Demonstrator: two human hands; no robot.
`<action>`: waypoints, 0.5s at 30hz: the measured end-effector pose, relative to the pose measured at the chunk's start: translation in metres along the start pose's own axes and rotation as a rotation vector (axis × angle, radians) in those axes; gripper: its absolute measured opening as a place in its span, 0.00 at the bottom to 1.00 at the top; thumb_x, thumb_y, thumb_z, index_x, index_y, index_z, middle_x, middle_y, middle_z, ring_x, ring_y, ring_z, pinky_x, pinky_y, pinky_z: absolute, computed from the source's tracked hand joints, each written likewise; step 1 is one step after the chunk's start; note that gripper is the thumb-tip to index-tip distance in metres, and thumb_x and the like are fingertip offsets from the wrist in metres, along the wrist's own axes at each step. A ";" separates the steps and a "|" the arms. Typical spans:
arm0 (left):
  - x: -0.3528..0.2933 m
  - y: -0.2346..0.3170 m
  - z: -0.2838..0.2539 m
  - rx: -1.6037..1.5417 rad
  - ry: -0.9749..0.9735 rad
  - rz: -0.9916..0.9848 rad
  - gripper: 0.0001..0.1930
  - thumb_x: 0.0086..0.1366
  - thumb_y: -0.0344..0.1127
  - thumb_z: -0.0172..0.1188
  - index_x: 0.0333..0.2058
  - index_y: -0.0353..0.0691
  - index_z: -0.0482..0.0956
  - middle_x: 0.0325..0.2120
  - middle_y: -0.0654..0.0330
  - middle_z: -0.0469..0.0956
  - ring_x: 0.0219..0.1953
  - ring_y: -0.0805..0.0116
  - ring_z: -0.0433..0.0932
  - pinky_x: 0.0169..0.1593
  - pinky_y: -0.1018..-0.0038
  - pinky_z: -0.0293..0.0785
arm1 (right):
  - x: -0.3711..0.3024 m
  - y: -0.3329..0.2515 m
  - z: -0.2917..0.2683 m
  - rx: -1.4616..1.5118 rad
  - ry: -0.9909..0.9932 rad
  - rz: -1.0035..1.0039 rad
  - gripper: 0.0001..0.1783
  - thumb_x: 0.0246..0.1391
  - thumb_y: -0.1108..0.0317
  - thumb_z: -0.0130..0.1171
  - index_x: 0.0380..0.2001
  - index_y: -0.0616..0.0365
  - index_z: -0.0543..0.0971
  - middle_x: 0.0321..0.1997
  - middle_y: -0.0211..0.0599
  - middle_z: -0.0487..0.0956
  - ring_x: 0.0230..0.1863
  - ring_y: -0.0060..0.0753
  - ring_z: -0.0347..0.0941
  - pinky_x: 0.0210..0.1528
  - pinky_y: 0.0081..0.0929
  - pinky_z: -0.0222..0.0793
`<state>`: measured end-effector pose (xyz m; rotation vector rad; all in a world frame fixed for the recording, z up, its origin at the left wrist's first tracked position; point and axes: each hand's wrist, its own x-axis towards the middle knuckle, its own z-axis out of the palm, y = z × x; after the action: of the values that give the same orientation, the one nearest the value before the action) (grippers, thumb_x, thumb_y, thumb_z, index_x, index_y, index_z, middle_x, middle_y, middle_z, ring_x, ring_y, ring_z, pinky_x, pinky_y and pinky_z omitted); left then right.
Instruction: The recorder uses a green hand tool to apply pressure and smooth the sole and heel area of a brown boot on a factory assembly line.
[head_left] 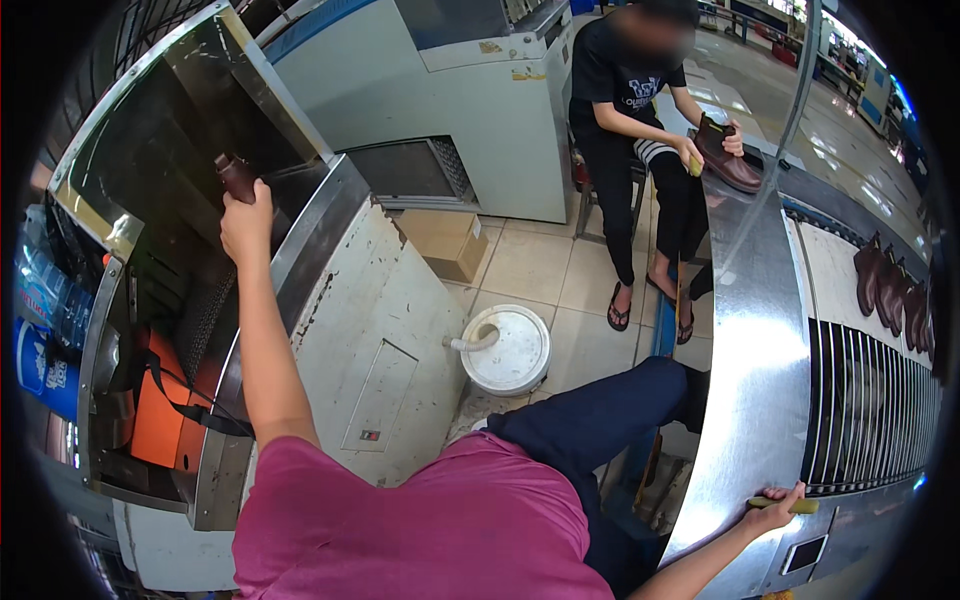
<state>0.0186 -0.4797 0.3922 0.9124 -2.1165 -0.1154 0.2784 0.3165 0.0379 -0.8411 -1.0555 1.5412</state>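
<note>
Stretched up to the left, my left hand [248, 222] is closed around a dark brown, bottle-shaped object [236, 180] with a narrower upper end. It is held inside the opening of a metal-framed cabinet [282, 262]; the cabinet's sides are dark and glassy. At the lower right my right hand [772, 514] grips an oblong olive-yellow pad [800, 506], which looks like a sponge. That hand is by the shiny metal edge [745, 420] of a conveyor bench, close to its barred section [865, 410].
Across from me a seated person [640, 120] holds a brown boot [728, 160] and a yellowish pad. Brown boots [885, 285] stand on the conveyor. A lidded white bucket [508, 350] and a cardboard box [440, 243] are on the floor. An orange box [165, 420] sits in the cabinet.
</note>
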 end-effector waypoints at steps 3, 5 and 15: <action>0.040 -0.016 0.043 0.048 0.000 -0.065 0.39 0.65 0.66 0.53 0.55 0.32 0.77 0.47 0.39 0.84 0.51 0.38 0.83 0.57 0.51 0.76 | 0.006 0.004 -0.006 0.002 -0.027 0.005 0.13 0.70 0.59 0.61 0.33 0.54 0.75 0.17 0.21 0.61 0.18 0.17 0.57 0.24 0.20 0.60; 0.050 -0.023 0.069 0.109 0.102 -0.153 0.40 0.65 0.67 0.51 0.54 0.31 0.77 0.47 0.39 0.84 0.51 0.39 0.83 0.57 0.50 0.77 | 0.004 0.001 -0.006 0.002 -0.036 0.005 0.13 0.70 0.59 0.61 0.32 0.53 0.75 0.17 0.21 0.61 0.18 0.17 0.58 0.24 0.19 0.60; 0.203 -0.126 0.083 0.119 -0.269 -0.160 0.69 0.51 0.80 0.64 0.69 0.19 0.55 0.68 0.36 0.68 0.69 0.41 0.69 0.72 0.53 0.62 | 0.010 0.031 0.011 0.006 -0.118 0.039 0.13 0.70 0.58 0.60 0.36 0.56 0.75 0.18 0.21 0.61 0.19 0.17 0.58 0.25 0.20 0.61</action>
<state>-0.0522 -0.7205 0.4210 1.1940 -2.3140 -0.2056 0.2547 0.3221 0.0132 -0.7789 -1.1244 1.6423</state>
